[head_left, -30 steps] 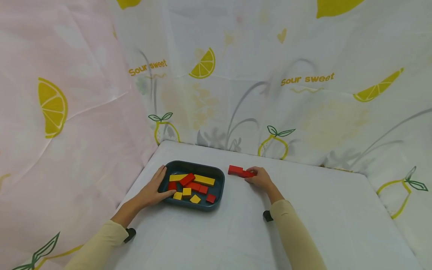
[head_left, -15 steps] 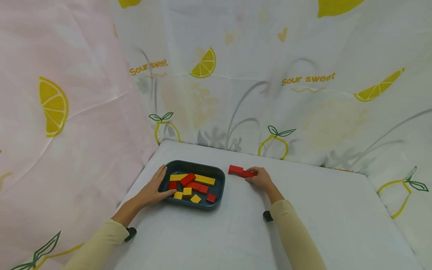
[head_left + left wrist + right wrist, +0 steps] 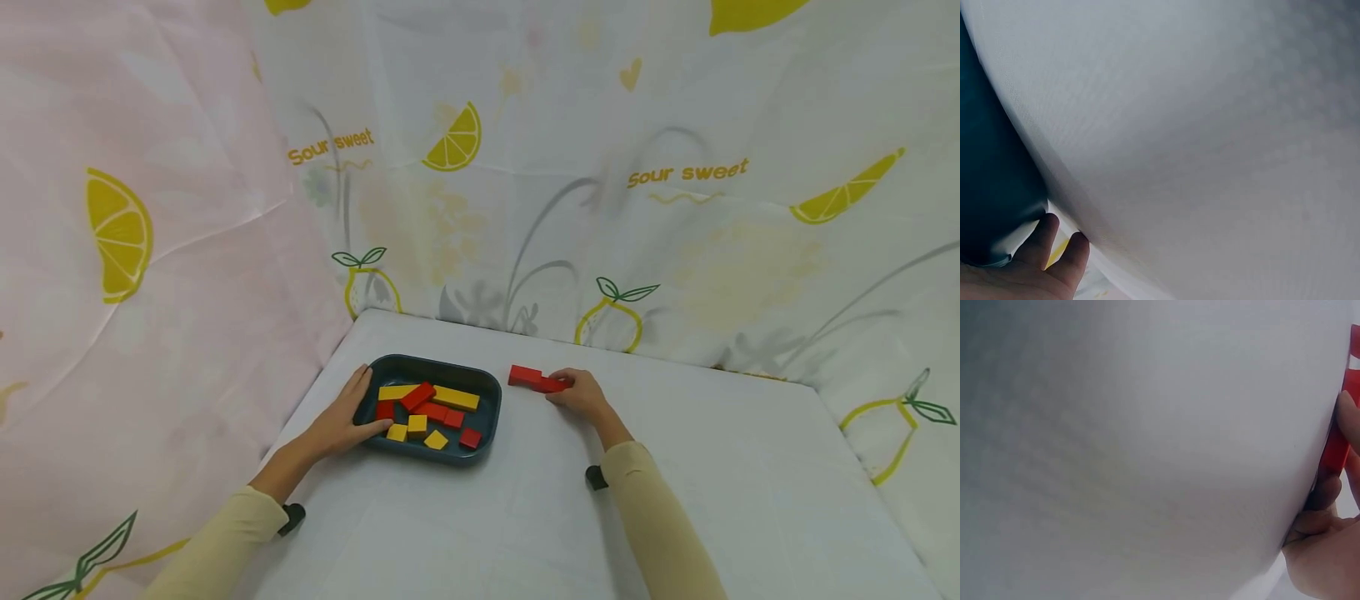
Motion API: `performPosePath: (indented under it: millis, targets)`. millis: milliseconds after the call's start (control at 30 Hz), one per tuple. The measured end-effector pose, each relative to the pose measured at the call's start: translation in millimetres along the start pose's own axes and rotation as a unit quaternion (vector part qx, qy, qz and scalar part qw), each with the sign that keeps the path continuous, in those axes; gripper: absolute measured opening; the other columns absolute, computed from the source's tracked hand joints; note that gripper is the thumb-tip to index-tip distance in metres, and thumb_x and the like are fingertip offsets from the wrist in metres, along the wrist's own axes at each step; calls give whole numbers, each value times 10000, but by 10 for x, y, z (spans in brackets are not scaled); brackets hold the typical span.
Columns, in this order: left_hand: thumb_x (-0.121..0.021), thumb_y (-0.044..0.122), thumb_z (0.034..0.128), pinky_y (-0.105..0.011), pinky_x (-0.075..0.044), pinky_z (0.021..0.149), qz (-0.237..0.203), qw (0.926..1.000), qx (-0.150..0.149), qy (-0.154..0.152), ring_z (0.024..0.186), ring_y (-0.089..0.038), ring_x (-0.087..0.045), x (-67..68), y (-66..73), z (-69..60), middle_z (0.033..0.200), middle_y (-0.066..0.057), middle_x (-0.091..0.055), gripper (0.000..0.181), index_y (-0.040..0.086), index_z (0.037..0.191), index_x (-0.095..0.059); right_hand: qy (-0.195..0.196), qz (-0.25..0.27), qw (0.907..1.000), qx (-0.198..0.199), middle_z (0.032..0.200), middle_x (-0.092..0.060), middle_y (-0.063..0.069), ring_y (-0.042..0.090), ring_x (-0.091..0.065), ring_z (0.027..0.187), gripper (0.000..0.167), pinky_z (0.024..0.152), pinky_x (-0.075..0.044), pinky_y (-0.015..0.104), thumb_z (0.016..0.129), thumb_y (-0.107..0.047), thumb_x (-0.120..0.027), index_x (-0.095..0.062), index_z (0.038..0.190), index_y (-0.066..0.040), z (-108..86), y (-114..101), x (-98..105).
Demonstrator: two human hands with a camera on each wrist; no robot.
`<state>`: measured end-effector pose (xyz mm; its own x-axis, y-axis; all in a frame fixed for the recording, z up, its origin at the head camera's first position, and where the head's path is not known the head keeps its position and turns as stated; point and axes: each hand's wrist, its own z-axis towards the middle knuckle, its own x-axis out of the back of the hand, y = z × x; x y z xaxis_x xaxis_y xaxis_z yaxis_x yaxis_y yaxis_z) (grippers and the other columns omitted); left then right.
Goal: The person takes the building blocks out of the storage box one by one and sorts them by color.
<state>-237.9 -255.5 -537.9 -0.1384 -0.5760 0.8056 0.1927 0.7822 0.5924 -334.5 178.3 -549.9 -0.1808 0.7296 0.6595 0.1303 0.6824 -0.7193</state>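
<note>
A dark blue tray [image 3: 491,417] stands on the white table, with several red and yellow blocks lying in it. My left hand [image 3: 342,423] rests on the tray's left end, thumb over the near rim and fingers along the side; the left wrist view shows this hand [image 3: 1041,269] against the blue wall [image 3: 991,156]. Right of the tray, my right hand [image 3: 585,395] pinches a red block [image 3: 550,384] low at the table. That block meets another red block [image 3: 524,376] on its left. In the right wrist view, fingers of my right hand [image 3: 1329,550] hold the red piece [image 3: 1336,447].
Around the table [image 3: 465,533] hang a patterned white cloth [image 3: 525,250] with lemon prints at the back and a pinkish cloth [image 3: 187,292] at the left. Black wrist cameras sit under both wrists. White table surface extends in front of the tray and right of my right arm.
</note>
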Motion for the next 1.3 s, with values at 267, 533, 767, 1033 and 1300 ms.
performPosePath:
  millis: [267,533,767,1033,1300]
  targets:
    - [-669,550,870,-664,-265,1136,20,10000,-72,50,1462,-443,-213,16,10,9,1646,-230,-46,1066,-1,1575,-89,-100,8,9999,41,1326,-559,192,333,-496,1208,518,1055,-444,500,850,-208,-768,-599,1332,-124,18,18,41]
    - [-676,525,872,-660,-247,1146,-18,10000,-55,51,1469,-444,-194,7,-7,-10,1646,-232,-39,1065,-4,1575,-76,-344,293,9990,-54,1378,-520,188,330,-474,1235,580,1066,-438,503,832,-226,-789,-572,1363,-138,-15,21,73]
    - [-678,522,870,-656,-238,1152,-110,9998,-124,84,1480,-441,-183,-11,12,16,1650,-226,-37,1064,0,1577,-78,-409,223,9989,20,1428,-470,225,371,-431,1290,635,1085,-416,538,828,-253,-792,-542,1398,-131,-38,54,206]
    - [-676,537,869,-662,-251,1145,-96,9999,-74,63,1475,-443,-192,-9,-7,17,1648,-228,-38,1071,-2,1576,-80,-495,155,9986,140,1465,-444,219,402,-417,1332,677,1045,-452,553,847,-292,-778,-485,1442,-157,-84,38,389]
    - [-667,558,869,-651,-246,1154,-140,9999,-48,-12,1483,-427,-186,-13,-15,-13,1655,-209,-28,1078,10,1580,-70,-561,189,9952,785,1411,-476,225,377,-527,1179,732,921,-535,440,830,-274,-800,-456,1458,-126,-229,-89,519]
